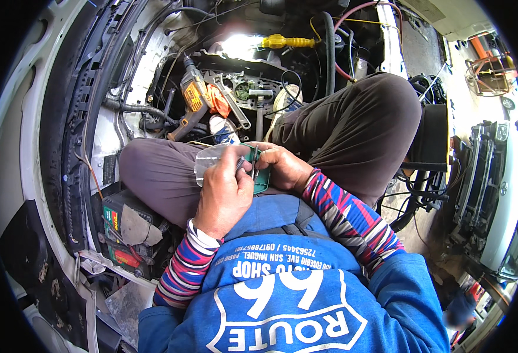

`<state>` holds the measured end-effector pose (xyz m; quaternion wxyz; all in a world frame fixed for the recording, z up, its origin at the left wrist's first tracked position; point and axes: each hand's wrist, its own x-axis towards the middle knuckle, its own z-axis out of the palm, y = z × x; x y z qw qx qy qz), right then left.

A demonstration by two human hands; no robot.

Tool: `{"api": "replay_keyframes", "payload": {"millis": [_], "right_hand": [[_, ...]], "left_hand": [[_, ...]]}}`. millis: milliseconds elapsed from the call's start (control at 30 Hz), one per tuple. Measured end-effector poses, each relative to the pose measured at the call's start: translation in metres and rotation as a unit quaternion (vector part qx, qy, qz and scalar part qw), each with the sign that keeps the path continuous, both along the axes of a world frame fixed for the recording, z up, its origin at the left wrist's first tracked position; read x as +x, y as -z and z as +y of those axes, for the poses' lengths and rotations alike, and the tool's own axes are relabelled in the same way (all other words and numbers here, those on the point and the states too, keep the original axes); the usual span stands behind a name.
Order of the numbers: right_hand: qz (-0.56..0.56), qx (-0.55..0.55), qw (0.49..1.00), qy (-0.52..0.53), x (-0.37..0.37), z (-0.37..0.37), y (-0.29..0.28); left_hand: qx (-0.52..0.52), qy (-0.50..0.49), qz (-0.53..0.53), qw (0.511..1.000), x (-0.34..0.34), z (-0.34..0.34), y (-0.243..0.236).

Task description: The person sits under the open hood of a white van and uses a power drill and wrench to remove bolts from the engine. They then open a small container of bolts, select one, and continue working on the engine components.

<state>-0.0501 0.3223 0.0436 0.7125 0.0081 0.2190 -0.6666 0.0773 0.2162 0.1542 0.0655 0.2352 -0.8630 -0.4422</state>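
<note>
Head view, left hand: fingertips pinched around a small dark piece, kind unclear.
Right hand: fingers closed on the edge of a green case.
Case position: between the hands; clear lid open toward the left.
Beyond the hands: yellow drill, orange rag, adjustable wrench, hammer, grouped closely.
Farther out: yellow-handled lamp, lit.
Lower left: battery.
</note>
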Motion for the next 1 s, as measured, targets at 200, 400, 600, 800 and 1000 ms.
{"api": "replay_keyframes", "payload": {"millis": [200, 400, 600, 800, 1000], "right_hand": [[0.016, 0.038, 0.999, 0.019, 0.0, -0.001, -0.006], [0.049, 0.083, 0.995, 0.005, 0.001, -0.005, -0.011], [-0.004, 0.117, 0.993, -0.014, 0.0, -0.009, -0.006], [0.126, 0.143, 0.982, -0.014, -0.008, -0.013, -0.002], [0.132, 0.21, 0.969, -0.006, -0.02, -0.016, 0.004]], "left_hand": [[0.253, -0.098, -0.035, 0.962, 0.003, -0.017, -0.016], [0.301, -0.146, -0.01, 0.942, -0.009, -0.084, -0.048], [0.208, -0.071, -0.199, 0.955, -0.081, -0.162, 0.003], [0.15, -0.018, -0.319, 0.936, -0.18, -0.233, 0.152], [-0.075, 0.097, -0.252, 0.96, -0.222, -0.269, 0.29]]}}
